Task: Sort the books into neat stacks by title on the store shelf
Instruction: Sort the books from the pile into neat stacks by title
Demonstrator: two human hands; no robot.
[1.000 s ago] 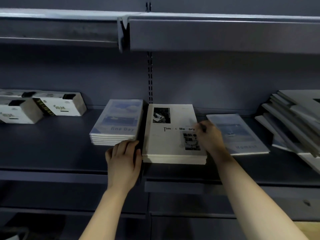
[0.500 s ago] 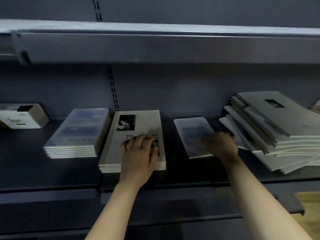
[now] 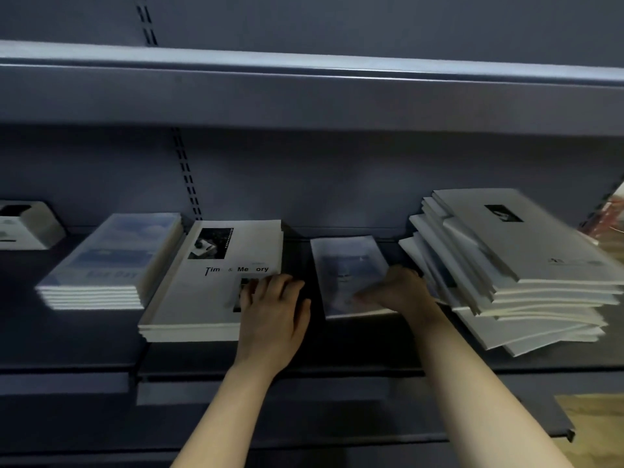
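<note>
On the dark shelf [image 3: 84, 336] lie a neat stack of blue "Fine Day" books [image 3: 111, 261] at the left and a white "Time & Memory" stack [image 3: 216, 282] beside it. My left hand [image 3: 273, 312] rests flat, fingers spread, on that white stack's near right corner. A single blue book [image 3: 344, 265] lies to the right, and my right hand [image 3: 395, 292] lies on its near right part, fingers curled at its edge. Whether it grips the book is unclear. A messy pile of white books [image 3: 513, 265] leans at the right.
A white box [image 3: 27, 228] stands at the far left of the shelf. The upper shelf [image 3: 304, 92] overhangs the books. A slotted upright [image 3: 185, 173] runs down the back panel. A lower shelf edge [image 3: 439, 437] juts out below, with wooden floor [image 3: 594, 430] at bottom right.
The view has swung to the right. My left hand went from the shelf's front onto the white stack's right corner. My right hand left that stack and came onto the single blue book.
</note>
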